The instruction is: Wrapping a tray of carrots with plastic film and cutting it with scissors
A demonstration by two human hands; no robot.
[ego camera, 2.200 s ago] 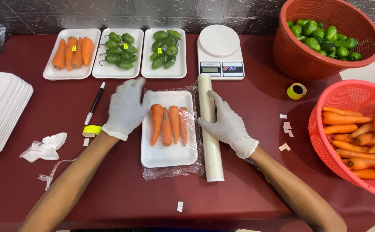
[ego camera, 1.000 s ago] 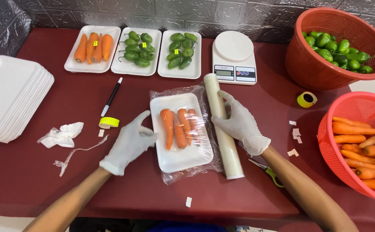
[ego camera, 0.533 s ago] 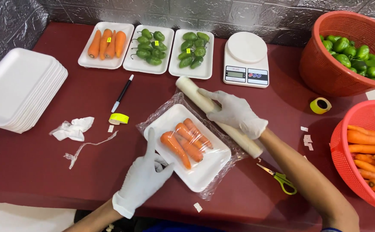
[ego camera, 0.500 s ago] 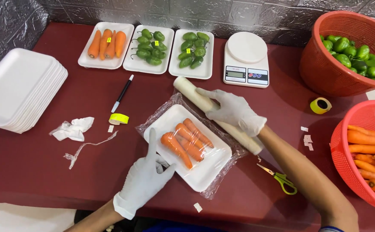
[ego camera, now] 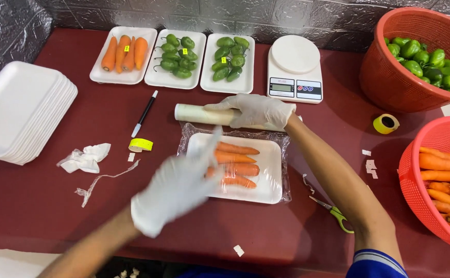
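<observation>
White foam makes up the tray [ego camera: 271,191] at the middle of the dark red tabletop [ego camera: 39,206], and three carrots [ego camera: 235,167] lie lengthwise in it under clear plastic film [ego camera: 282,154] that spreads past the tray's edges. Just behind the tray, a roll of cling film [ego camera: 196,114] lies across the tabletop; the gloved right hand [ego camera: 253,109] is closed over its right part, fingers wrapped along the tube. The gloved left hand [ego camera: 176,188] hovers blurred over the tray's near-left corner, fingers spread toward the carrots and holding nothing that can be made out; whether it touches the film cannot be told.

Left of the tray lie a yellow tape roll [ego camera: 141,145], a black pen [ego camera: 144,113], crumpled tissue [ego camera: 85,157] and a stack of empty foam trays [ego camera: 21,116]. Along the back stand a tray of carrots [ego camera: 123,51], two trays of green peppers [ego camera: 202,56] and a white kitchen scale [ego camera: 294,68]. On the right sit a red basket of peppers [ego camera: 389,77], a red basket of carrots [ego camera: 415,154], another yellow tape roll [ego camera: 386,123] and green-handled scissors [ego camera: 333,211].
</observation>
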